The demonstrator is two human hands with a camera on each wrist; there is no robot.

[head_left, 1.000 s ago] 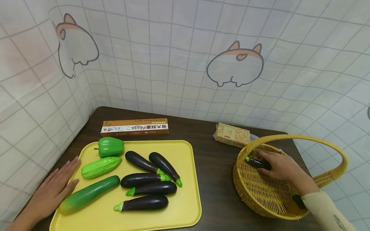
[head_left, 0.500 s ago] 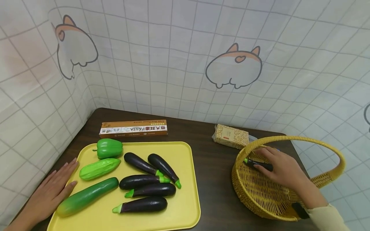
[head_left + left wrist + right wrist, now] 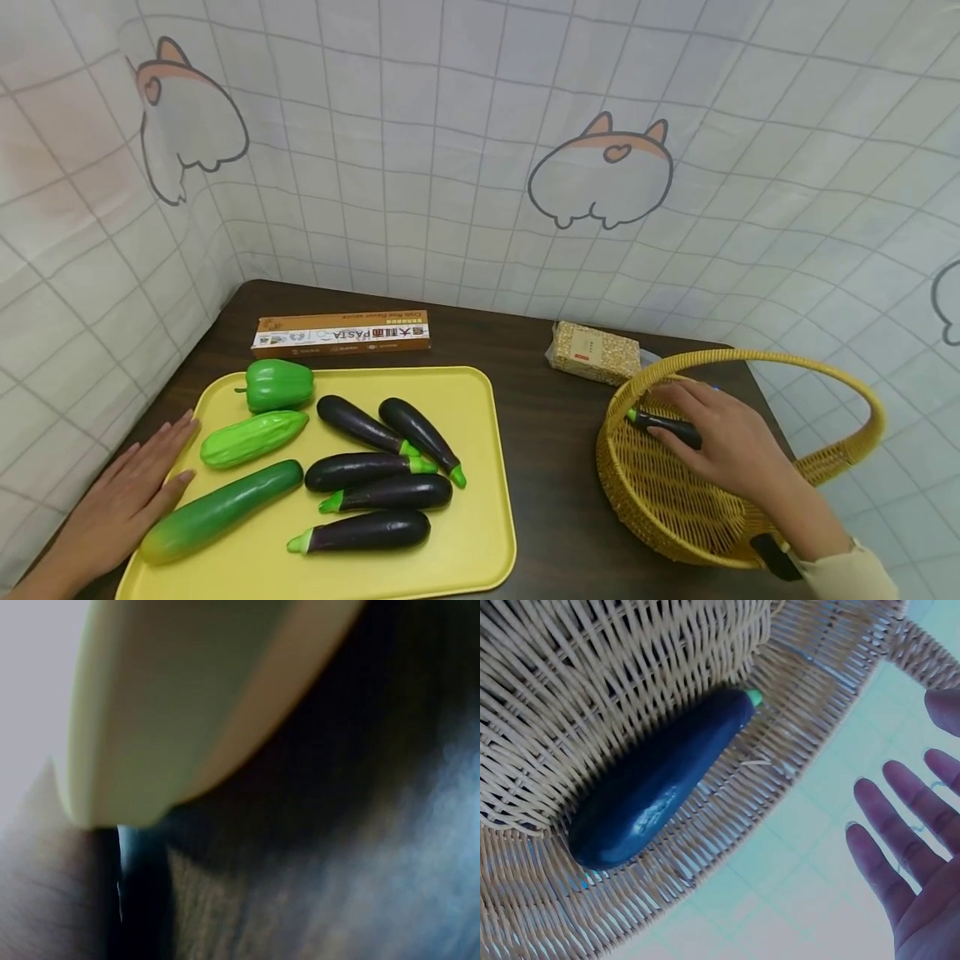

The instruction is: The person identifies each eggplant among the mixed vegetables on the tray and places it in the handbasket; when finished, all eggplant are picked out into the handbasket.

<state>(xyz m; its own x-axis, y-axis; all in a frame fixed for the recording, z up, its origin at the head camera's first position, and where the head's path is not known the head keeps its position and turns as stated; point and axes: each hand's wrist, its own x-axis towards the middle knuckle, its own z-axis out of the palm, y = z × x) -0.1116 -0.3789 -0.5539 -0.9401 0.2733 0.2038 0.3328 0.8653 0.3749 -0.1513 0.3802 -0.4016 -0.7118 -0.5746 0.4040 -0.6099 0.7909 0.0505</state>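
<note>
My right hand point(image 3: 723, 433) is inside the yellow wicker basket point(image 3: 626, 500), over a dark eggplant point(image 3: 675, 427) with a green stem. In the right wrist view that eggplant point(image 3: 660, 780) lies along the basket wall, while the hand point(image 3: 937, 907) is apart from it with fingers spread. On the left edge of the yellow tray point(image 3: 480, 400) rests my left hand point(image 3: 127, 500), its fingers extended. A green-yellow cucumber-shaped vegetable point(image 3: 225, 510) lies beside its thumb. The left wrist view is blurred, with only the underside of the tray rim point(image 3: 172, 712) and part of the arm showing.
On the tray are a green pepper point(image 3: 279, 385), a light green gourd point(image 3: 253, 439) and several eggplants point(image 3: 386, 492). Behind it lies a pasta box point(image 3: 341, 333). A bagged grain block point(image 3: 595, 353) sits behind the basket, whose tall handle point(image 3: 817, 371) arches above it.
My right hand has let go of the eggplant in the basket and drawn slightly away from it. The left hand stays on the tray edge. The head view shifts slightly.
</note>
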